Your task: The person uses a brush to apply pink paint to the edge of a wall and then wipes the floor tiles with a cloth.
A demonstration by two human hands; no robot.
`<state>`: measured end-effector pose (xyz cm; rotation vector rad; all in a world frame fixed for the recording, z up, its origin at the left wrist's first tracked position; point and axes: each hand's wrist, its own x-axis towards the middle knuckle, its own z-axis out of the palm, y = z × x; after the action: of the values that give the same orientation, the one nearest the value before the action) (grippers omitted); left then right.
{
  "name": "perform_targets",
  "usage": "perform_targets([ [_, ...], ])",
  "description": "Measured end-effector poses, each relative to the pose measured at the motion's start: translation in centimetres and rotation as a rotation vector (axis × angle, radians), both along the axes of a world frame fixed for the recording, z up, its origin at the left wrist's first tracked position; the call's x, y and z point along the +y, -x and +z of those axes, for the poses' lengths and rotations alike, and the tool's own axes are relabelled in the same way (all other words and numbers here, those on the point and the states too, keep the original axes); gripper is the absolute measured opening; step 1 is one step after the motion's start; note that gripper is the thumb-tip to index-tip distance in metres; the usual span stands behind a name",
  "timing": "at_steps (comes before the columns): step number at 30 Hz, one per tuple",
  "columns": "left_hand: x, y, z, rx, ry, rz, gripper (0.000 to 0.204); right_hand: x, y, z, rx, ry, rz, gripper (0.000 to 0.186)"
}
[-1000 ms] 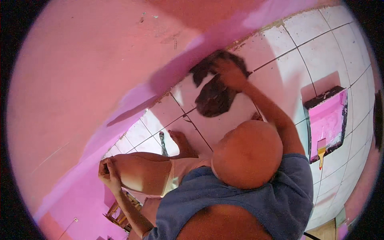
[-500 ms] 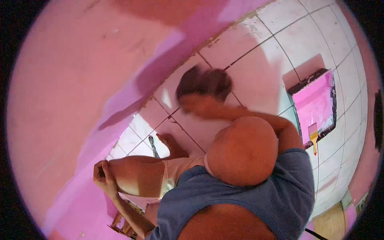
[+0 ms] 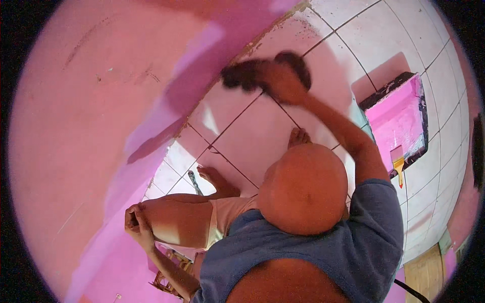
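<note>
My right hand [image 3: 285,83] is on the tiled floor close to the base of the wall, closed on a bunched dark cloth [image 3: 242,76]. Motion blurs both, and the cloth shows on either side of the fingers. By my bent left knee rests my left hand [image 3: 137,222], its fingers loosely curled round a dark hollow with nothing visible in it. Off to the right, a dark-rimmed paint tray [image 3: 423,113] holds pink paint. A paintbrush [image 3: 399,171] with a yellow handle lies at its near edge, apart from both hands.
Along the left runs a pink wall [image 3: 101,136] with a brighter pink lower band. A slim tool [image 3: 194,183], its kind unclear, lies beside my left foot [image 3: 217,182]. Brown wooden furniture [image 3: 169,275] stands at lower left. My right knee [image 3: 305,189] rises between body and floor.
My right hand has swept up and away from me with the dark cloth, baring my right foot. My left hand stays by the knee, and tray and brush look unmoved.
</note>
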<state>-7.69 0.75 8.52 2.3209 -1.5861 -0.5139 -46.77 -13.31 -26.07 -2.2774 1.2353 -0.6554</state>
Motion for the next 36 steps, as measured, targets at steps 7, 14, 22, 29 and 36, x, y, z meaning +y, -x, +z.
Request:
perform_targets([
  [7, 0.7, -0.1, 0.1, 0.007, 0.1, -0.058, 0.025, -8.1, 12.1, -3.2, 0.218, 0.282, -0.423, 0.034],
  [14, -0.5, 0.0, -0.7, -0.045, 0.098, 0.023, 0.02, 8.4, -12.7, -1.6, -0.151, 0.13, 0.273, 0.03],
  [22, -4.1, 7.9, 3.4, -0.066, 0.059, -0.273, 0.022, -2.5, -7.1, -4.3, -0.101, -0.073, -0.067, 0.03],
  [29, -1.7, 12.3, 8.6, -0.086, 0.178, -0.281, 0.028, -11.2, 16.1, -6.0, 0.417, 0.011, -0.561, 0.04],
  [36, -1.2, 13.7, 3.5, -0.227, 0.317, -0.508, 0.032, -13.5, 27.1, -0.8, 0.374, 0.208, -0.786, 0.033],
])
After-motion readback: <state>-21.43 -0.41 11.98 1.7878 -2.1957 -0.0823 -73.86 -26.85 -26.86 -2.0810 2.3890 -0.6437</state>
